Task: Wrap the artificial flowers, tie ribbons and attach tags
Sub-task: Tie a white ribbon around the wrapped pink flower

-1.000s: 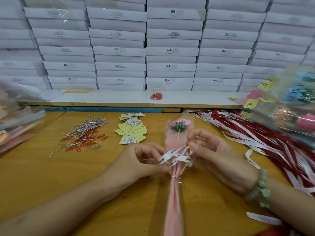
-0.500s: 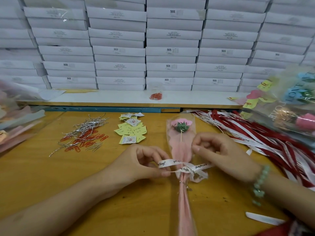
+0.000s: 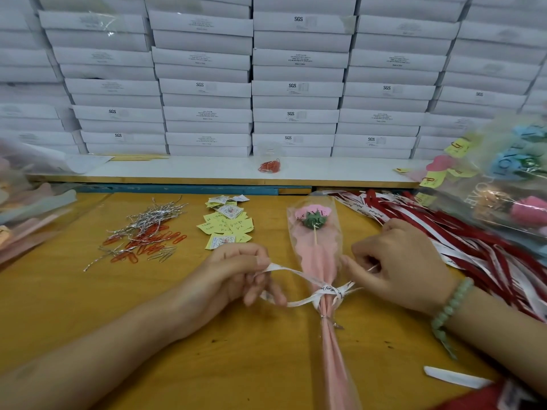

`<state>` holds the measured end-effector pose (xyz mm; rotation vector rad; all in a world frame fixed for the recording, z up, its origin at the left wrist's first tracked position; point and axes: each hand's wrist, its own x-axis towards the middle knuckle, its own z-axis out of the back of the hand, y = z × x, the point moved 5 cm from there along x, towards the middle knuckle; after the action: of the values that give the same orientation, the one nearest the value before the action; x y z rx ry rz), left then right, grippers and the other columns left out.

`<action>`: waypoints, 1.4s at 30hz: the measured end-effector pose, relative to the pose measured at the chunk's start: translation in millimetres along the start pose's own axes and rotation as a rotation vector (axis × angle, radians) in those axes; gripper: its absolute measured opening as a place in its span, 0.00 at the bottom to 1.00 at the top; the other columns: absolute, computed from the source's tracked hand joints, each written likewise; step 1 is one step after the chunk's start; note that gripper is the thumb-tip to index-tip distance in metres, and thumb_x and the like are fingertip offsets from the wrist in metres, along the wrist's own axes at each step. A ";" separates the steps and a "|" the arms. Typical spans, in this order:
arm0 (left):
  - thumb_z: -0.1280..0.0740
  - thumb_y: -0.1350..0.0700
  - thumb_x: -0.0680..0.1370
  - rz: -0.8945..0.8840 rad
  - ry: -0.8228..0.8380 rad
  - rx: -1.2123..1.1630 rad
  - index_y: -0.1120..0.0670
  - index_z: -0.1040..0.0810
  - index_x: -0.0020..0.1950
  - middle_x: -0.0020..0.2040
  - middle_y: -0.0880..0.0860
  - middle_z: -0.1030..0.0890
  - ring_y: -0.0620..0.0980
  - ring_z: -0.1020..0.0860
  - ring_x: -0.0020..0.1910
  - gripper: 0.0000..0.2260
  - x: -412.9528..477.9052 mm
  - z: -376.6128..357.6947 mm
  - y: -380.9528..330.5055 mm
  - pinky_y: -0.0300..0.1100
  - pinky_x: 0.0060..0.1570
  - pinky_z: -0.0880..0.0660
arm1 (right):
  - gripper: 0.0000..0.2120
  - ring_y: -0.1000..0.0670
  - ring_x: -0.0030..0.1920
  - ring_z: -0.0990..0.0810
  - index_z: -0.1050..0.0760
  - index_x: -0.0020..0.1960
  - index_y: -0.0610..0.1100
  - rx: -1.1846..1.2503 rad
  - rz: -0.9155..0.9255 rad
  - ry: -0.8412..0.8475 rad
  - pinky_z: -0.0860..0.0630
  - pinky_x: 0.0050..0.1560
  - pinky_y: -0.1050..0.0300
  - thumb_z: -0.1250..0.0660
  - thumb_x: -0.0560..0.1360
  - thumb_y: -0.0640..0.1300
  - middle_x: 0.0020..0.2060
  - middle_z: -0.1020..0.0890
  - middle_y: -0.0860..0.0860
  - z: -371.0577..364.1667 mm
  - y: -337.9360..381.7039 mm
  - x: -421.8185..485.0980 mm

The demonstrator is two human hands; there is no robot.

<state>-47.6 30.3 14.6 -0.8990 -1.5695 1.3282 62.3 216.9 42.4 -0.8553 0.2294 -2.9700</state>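
A wrapped artificial flower (image 3: 314, 253), pink bloom in pink paper and clear film, lies lengthwise on the yellow table (image 3: 88, 306). A white printed ribbon (image 3: 299, 275) is knotted around its neck above a silver twist tie (image 3: 328, 319). My left hand (image 3: 236, 276) pinches the ribbon's left loop, pulled out to the left. My right hand (image 3: 393, 267) grips the right end of the ribbon beside the wrap. Yellow and white tags (image 3: 226, 224) lie beyond my left hand.
Silver twist ties and red paper clips (image 3: 145, 235) lie at the left. Red and white ribbons (image 3: 461, 232) spread at the right under finished wrapped flowers (image 3: 515, 184). Stacked white boxes (image 3: 296, 84) fill the back; a cup of red clips (image 3: 269, 161) stands on the shelf.
My hands have drawn apart sideways, pulling the ribbon loops outward and tightening the knot around the flower's neck. The flower has slid slightly right.
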 end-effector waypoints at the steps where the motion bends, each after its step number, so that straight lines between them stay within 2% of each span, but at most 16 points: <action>1: 0.32 0.51 0.73 0.002 -0.019 0.022 0.54 0.24 0.34 0.22 0.51 0.30 0.56 0.19 0.33 0.10 -0.3 0.5 0.2 0.45 0.45 0.25 | 0.25 0.51 0.20 0.38 0.35 0.25 0.46 -0.018 -0.025 0.017 0.34 0.31 0.57 0.46 0.75 0.58 0.18 0.34 0.51 0.1 -2.0 0.0; 5: 0.31 0.54 0.76 0.019 -0.091 0.118 0.56 0.23 0.36 0.20 0.51 0.33 0.49 0.29 0.18 0.09 -1.5 -0.5 0.3 0.37 0.29 0.29 | 0.24 0.52 0.21 0.33 0.35 0.26 0.47 -0.070 -0.072 0.079 0.43 0.23 0.59 0.48 0.74 0.60 0.20 0.34 0.52 -0.9 -4.9 1.2; 8: 0.33 0.55 0.78 -0.001 -0.205 0.363 0.54 0.24 0.36 0.21 0.51 0.30 0.49 0.32 0.16 0.11 -3.4 0.1 -1.7 0.38 0.28 0.30 | 0.24 0.54 0.23 0.34 0.36 0.27 0.48 -0.187 -0.083 0.182 0.45 0.24 0.60 0.46 0.75 0.60 0.21 0.34 0.53 -5.7 -3.9 2.7; 13: 0.34 0.55 0.78 -0.037 -0.397 0.633 0.42 0.27 0.46 0.35 0.47 0.23 0.47 0.27 0.21 0.08 -9.9 -1.2 -5.5 0.42 0.26 0.28 | 0.25 0.55 0.23 0.37 0.39 0.27 0.48 -0.247 -0.107 0.248 0.44 0.26 0.60 0.54 0.74 0.62 0.21 0.36 0.53 -2.5 -3.7 4.3; 15: 0.33 0.55 0.77 -0.089 -0.427 0.869 0.37 0.30 0.54 0.48 0.40 0.24 0.45 0.22 0.34 0.14 -11.8 -2.4 -7.2 0.40 0.33 0.25 | 0.24 0.54 0.23 0.36 0.40 0.27 0.49 -0.195 -0.105 0.233 0.42 0.26 0.60 0.55 0.74 0.62 0.21 0.35 0.53 -2.6 -2.1 2.7; 18: 0.35 0.55 0.77 -0.282 -0.366 1.278 0.41 0.31 0.64 0.62 0.38 0.32 0.39 0.29 0.58 0.18 -14.5 -14.1 -16.2 0.33 0.50 0.27 | 0.24 0.53 0.24 0.36 0.39 0.27 0.48 0.145 -0.138 0.141 0.40 0.27 0.60 0.45 0.77 0.59 0.21 0.37 0.53 -7.2 -0.3 -1.1; 20: 0.40 0.50 0.79 -0.330 -0.227 1.326 0.43 0.30 0.64 0.63 0.41 0.29 0.40 0.32 0.64 0.14 -14.5 -24.1 -14.6 0.34 0.61 0.34 | 0.24 0.55 0.24 0.38 0.36 0.27 0.46 0.636 -0.219 0.095 0.39 0.28 0.63 0.39 0.78 0.56 0.22 0.37 0.53 -11.9 -1.8 -2.5; 22: 0.45 0.41 0.79 -0.269 -0.093 1.334 0.42 0.30 0.65 0.63 0.40 0.28 0.36 0.35 0.66 0.16 -13.4 -31.6 -6.7 0.30 0.62 0.41 | 0.24 0.55 0.23 0.39 0.33 0.27 0.44 1.150 -0.323 0.132 0.39 0.27 0.65 0.37 0.78 0.55 0.22 0.36 0.54 -16.0 -3.8 -1.6; 24: 0.45 0.37 0.78 -0.233 -0.009 1.341 0.41 0.31 0.68 0.62 0.38 0.29 0.33 0.38 0.63 0.20 -11.8 -34.2 0.3 0.27 0.61 0.44 | 0.21 0.56 0.21 0.39 0.26 0.30 0.44 1.414 -0.336 0.211 0.42 0.23 0.64 0.35 0.77 0.55 0.21 0.33 0.53 -15.7 -3.2 0.4; 27: 0.41 0.43 0.80 -0.250 0.048 1.328 0.42 0.31 0.68 0.53 0.33 0.34 0.31 0.39 0.53 0.16 -9.1 -36.5 0.6 0.30 0.59 0.42 | 0.15 0.59 0.19 0.38 0.19 0.47 0.40 1.687 -0.237 0.369 0.48 0.19 0.62 0.32 0.75 0.52 0.24 0.29 0.52 -14.3 -2.2 2.7; 29: 0.41 0.46 0.81 -0.271 0.066 1.343 0.43 0.28 0.66 0.51 0.33 0.35 0.31 0.39 0.52 0.13 -8.6 -37.3 0.4 0.32 0.58 0.40 | 0.16 0.61 0.20 0.36 0.22 0.57 0.37 1.882 -0.153 0.567 0.47 0.19 0.63 0.33 0.77 0.48 0.28 0.27 0.52 -13.2 0.7 0.1; 32: 0.41 0.49 0.81 -0.384 0.071 1.416 0.48 0.20 0.54 0.48 0.42 0.24 0.42 0.28 0.49 0.10 -11.7 -43.0 -4.0 0.39 0.55 0.32 | 0.14 0.59 0.25 0.31 0.29 0.64 0.35 2.208 -0.040 0.823 0.39 0.21 0.68 0.38 0.80 0.41 0.40 0.21 0.48 -6.1 1.2 -4.4; 35: 0.39 0.51 0.80 -0.518 0.028 1.495 0.51 0.19 0.46 0.44 0.47 0.23 0.46 0.25 0.44 0.10 -14.0 -46.7 -10.0 0.37 0.52 0.33 | 0.13 0.55 0.35 0.19 0.32 0.64 0.36 2.405 -0.031 0.906 0.35 0.23 0.67 0.40 0.81 0.39 0.49 0.21 0.40 -4.2 -8.5 -7.0; 38: 0.35 0.52 0.80 -0.633 0.024 1.497 0.52 0.19 0.45 0.45 0.48 0.23 0.46 0.26 0.44 0.08 -16.8 -50.1 -13.5 0.37 0.55 0.33 | 0.07 0.58 0.25 0.26 0.27 0.49 0.39 2.240 -0.250 0.831 0.38 0.21 0.68 0.38 0.81 0.43 0.36 0.21 0.46 -14.1 -17.6 -5.4; 40: 0.35 0.51 0.81 -0.697 0.027 1.514 0.52 0.19 0.44 0.44 0.48 0.22 0.46 0.26 0.44 0.09 -18.8 -52.0 -13.8 0.41 0.57 0.30 | 0.13 0.58 0.19 0.35 0.28 0.36 0.43 1.826 -0.367 0.745 0.43 0.19 0.67 0.33 0.77 0.46 0.24 0.29 0.52 -25.0 -27.7 -6.3; 42: 0.36 0.52 0.81 -0.723 0.019 1.529 0.52 0.19 0.43 0.43 0.48 0.22 0.47 0.26 0.42 0.11 -19.8 -52.9 -14.0 0.44 0.57 0.28 | 0.17 0.56 0.21 0.40 0.33 0.32 0.46 1.433 -0.354 0.772 0.45 0.21 0.66 0.31 0.75 0.43 0.23 0.35 0.53 -30.0 -32.6 -9.8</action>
<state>8.9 28.7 28.1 0.5582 -0.3749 1.4173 54.7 253.8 17.2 0.4515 -1.8565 -2.4588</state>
